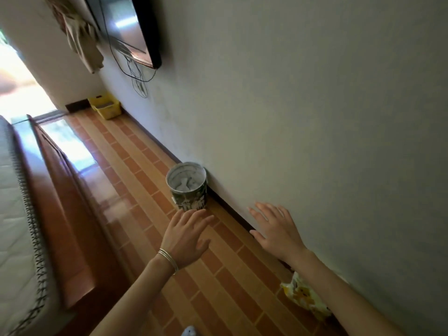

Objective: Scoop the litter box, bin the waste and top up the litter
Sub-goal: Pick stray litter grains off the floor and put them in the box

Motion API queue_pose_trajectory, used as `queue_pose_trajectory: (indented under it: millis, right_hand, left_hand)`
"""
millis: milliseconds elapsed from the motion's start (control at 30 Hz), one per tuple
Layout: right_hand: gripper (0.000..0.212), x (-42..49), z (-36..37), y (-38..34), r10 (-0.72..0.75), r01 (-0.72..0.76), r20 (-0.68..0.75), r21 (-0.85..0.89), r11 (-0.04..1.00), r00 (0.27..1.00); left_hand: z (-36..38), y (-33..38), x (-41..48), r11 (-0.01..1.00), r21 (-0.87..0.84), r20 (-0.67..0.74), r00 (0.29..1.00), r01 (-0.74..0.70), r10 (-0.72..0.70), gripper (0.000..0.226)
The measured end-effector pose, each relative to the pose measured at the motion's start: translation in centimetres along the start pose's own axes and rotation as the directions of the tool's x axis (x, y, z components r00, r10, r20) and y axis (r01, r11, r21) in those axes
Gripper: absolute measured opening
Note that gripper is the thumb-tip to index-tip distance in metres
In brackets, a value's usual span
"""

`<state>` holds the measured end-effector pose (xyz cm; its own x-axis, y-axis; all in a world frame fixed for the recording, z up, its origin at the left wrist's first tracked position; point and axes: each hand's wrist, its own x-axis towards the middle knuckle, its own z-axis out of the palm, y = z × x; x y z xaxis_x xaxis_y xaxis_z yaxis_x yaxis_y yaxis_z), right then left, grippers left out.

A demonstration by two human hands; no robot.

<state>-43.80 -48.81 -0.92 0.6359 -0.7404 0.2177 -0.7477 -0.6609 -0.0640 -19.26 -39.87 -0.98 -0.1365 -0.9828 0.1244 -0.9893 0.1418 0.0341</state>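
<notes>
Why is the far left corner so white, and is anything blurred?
Head view: daylight at the far opening blows out to white and glares off the floor; the mattress edge is smeared with blur; the wide lens tilts and bends the wall; the bin, left hand and right hand look fairly sharp.

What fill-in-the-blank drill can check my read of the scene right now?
1. The patterned waste bin stands against the ____.
2. The left hand and the right hand each hold ____.
3. The litter box in the far corner is coloured ____.
Missing words: wall; nothing; yellow.
</notes>
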Motion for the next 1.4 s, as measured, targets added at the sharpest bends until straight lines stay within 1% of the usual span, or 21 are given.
queue_pose_trajectory:
  millis: [167, 300, 400, 600, 833, 967, 1133, 1400]
  right_hand:
    - [0.055, 7.8, 0.4, -5.0, -0.049, 0.049, -0.007, 0.000, 0.999, 0.999]
    - [0.050, 13.8, 0.4, -9.1, -0.101, 0.103, -0.077, 0.017, 0.995, 0.992]
    - [0.049, 18.5, -0.1, -12.1, -0.140, 0.145, -0.142, 0.024, 0.989, 0.980]
    - [0.055, 26.2, 0.2, -16.6, -0.219, 0.229, -0.175, 0.041, 0.972, 0.960]
    - [0.060, 34.4, 4.6, -18.2, -0.322, 0.323, -0.091, 0.005, 0.946, 0.942]
    - [0.061, 40.7, 6.7, -18.1, -0.377, 0.378, -0.089, 0.000, 0.926, 0.922]
    - [0.061, 50.6, 8.7, -18.5, -0.444, 0.446, -0.070, 0.013, 0.895, 0.893]
    - [0.058, 64.9, 11.5, -22.2, -0.535, 0.541, -0.091, 0.080, 0.837, 0.840]
  left_hand:
    - [-2.0, -8.8, 0.4, 0.998, 0.013, -0.035, 0.997, 0.064, -0.064, 0.055]
    - [-3.5, -15.8, 1.0, 0.997, 0.041, -0.079, 0.995, 0.064, -0.061, 0.054]
    - [-5.2, -20.8, 1.7, 0.993, 0.067, -0.107, 0.990, 0.097, -0.089, 0.055]
    - [-6.6, -27.8, 2.6, 0.984, 0.063, -0.132, 0.979, 0.166, -0.157, 0.055]
    - [-4.1, -34.4, 4.6, 0.964, 0.040, -0.115, 0.960, 0.262, -0.256, 0.055]
    - [-3.8, -39.3, 7.5, 0.948, 0.045, -0.123, 0.944, 0.315, -0.307, 0.055]
    - [-3.9, -46.4, 11.9, 0.916, 0.051, -0.113, 0.914, 0.397, -0.390, 0.054]
    - [-3.0, -56.0, 15.9, 0.851, 0.067, -0.119, 0.851, 0.520, -0.511, 0.053]
